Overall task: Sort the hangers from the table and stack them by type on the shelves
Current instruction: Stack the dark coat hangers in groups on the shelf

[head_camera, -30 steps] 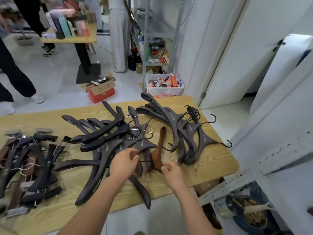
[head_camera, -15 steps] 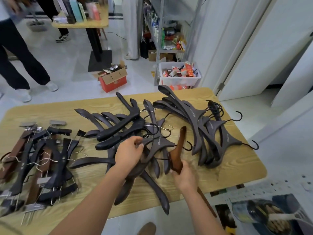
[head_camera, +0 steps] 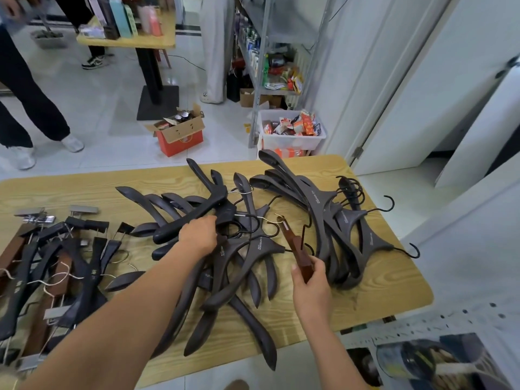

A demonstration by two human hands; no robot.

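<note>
Sorting step: looks like fishing the one brown hanger (head_camera: 295, 246) out of the black hangers (head_camera: 244, 251). Early days I'd guess, nothing shelved that I can see.
Right hand (head_camera: 311, 288): wrapped round the lower end of the brown hanger, which angles up over the middle of the table (head_camera: 394, 280), hook end just beside the black hooks.
Left hand (head_camera: 198, 236): fingers curled into the middle heap, gripping a black hanger near its hook. Can't tell which one exactly.
Risk: the hooks are all tangled, so a quick yank probably snags one and drags half the heap along, maybe tipping the ones poking over the near edge onto the floor.
Other heaps: a tidier stack (head_camera: 334, 220) toward the right edge, clip hangers (head_camera: 59, 249) along the left edge.
Table: light wood grain, rounded corners.
Room: pale tiled floor (head_camera: 98, 94), metal rack (head_camera: 260, 88) and snack bin (head_camera: 292, 136) past the far edge, cardboard box (head_camera: 180, 133), someone's legs (head_camera: 33, 108) far left.
</note>
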